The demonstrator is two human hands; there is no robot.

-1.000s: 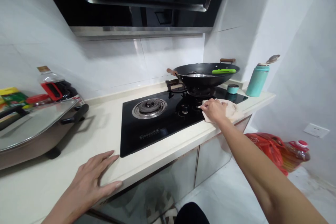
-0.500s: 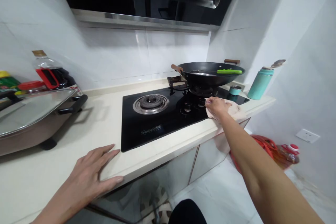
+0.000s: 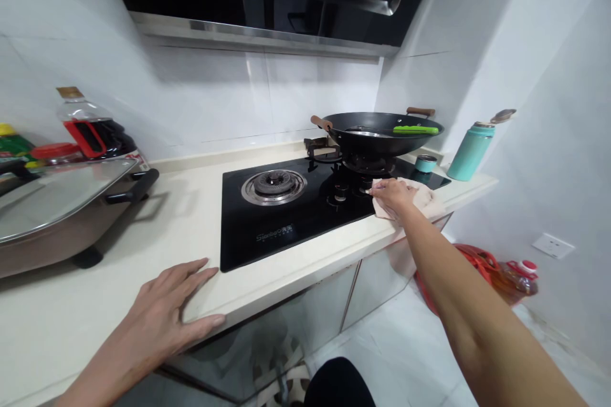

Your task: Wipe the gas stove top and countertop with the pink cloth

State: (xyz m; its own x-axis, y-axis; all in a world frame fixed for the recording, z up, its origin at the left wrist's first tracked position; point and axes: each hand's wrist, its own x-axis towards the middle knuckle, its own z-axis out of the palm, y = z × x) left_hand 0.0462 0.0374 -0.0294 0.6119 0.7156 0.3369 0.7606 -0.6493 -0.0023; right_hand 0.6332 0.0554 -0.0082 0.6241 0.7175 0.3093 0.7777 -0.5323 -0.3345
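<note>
Lying across the black hob's front right (image 3: 305, 213) and the edge of the pale surface (image 3: 186, 216), a light cloth (image 3: 422, 202) sits under the person's right hand (image 3: 394, 194). That grip bends over the cloth; whether it pinches or only presses, I cannot tell. The left hand (image 3: 162, 311) rests on the surface, thumb and fingers spread. Wiping well likely calls for even pressure from a flat palm, short strokes around the knobs (image 3: 340, 193) without turning them, and care beside the cup (image 3: 425, 165).
</note>
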